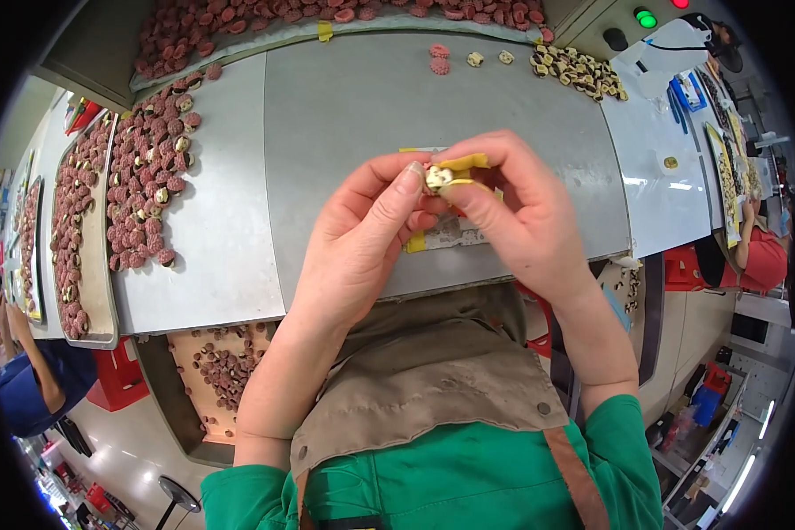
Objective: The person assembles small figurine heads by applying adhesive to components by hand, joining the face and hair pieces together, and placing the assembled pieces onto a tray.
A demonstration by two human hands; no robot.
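Hands meet over the middle of the grey metal worktable (344, 106): your left hand (362, 234) and your right hand (517, 216) are brought together fingertip to fingertip, both pinched on one small pale fruit kernel (436, 177) held just above the table surface. Your left thumb presses on its near side, and the fingers of your right hand close on it from the other side, one of them wrapped in yellow tape (465, 162). So both grips are clamped on that single piece, and it sits between the two hands, clear of the table. Beneath your hands a patch of yellow tape and a pale label stick to the metal. To your left a heap of reddish, rough-skinned fruits (146, 177) is spread over the table, some of them split and showing pale insides, and a long metal tray (97, 291) beside it carries more of the same. A further band of these red fruits (327, 18) runs along the far edge. At the far right of the table lies a small pile of peeled pale kernels (579, 71), with a couple of loose red fruits and kernels near it. Below the table edge on your left, a bin (221, 371) holds red shells. You wear a brown apron (433, 380) over green sleeves.
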